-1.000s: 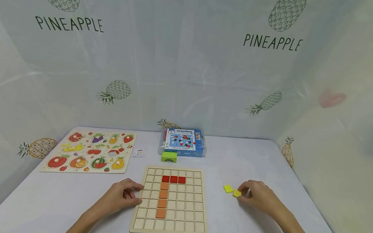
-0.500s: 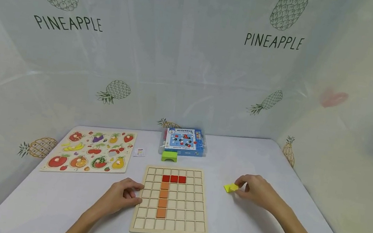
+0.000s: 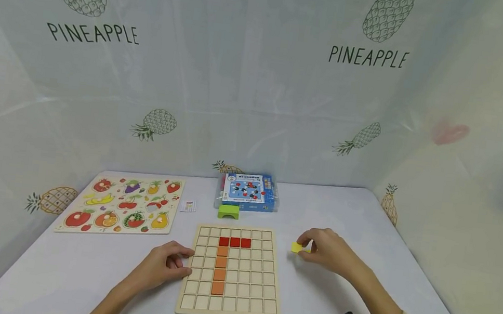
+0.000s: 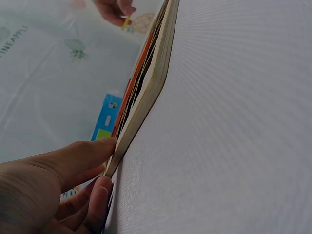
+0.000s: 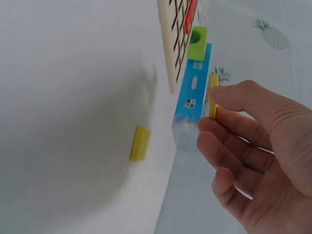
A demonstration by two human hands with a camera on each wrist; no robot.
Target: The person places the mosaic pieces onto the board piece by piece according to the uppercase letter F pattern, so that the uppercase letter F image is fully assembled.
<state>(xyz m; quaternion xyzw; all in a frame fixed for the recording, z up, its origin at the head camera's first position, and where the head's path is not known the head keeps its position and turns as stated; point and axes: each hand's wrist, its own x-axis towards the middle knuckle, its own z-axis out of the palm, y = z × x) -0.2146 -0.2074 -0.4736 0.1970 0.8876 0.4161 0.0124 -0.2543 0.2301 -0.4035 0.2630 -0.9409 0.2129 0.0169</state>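
Thumb and fingertips of my right hand (image 3: 327, 250) pinch a thin yellow square tile (image 3: 296, 247) to the right of the wooden grid board (image 3: 228, 305). The right wrist view shows this tile (image 5: 213, 100) edge-on, held above the table. A second yellow tile (image 5: 140, 144) lies on the table below it, mostly covered by the hand in the head view. My left hand (image 3: 164, 264) rests at the board's left edge, its thumb and a finger touching the rim apart from each other. On the board, several orange tiles (image 3: 220, 274) form a column beneath a row of red tiles (image 3: 235, 242).
Behind the board stand a green arch block (image 3: 228, 212) and a blue box (image 3: 249, 193) in clear wrapping. A fruit puzzle board (image 3: 120, 206) lies at the left, with a small printed card (image 3: 188, 206) beside it. Pineapple-print sheeting (image 3: 258, 100) surrounds the table.
My right hand has picked up one yellow tile and carried it leftward past the other, toward the board. The left hand and the board have stayed put.
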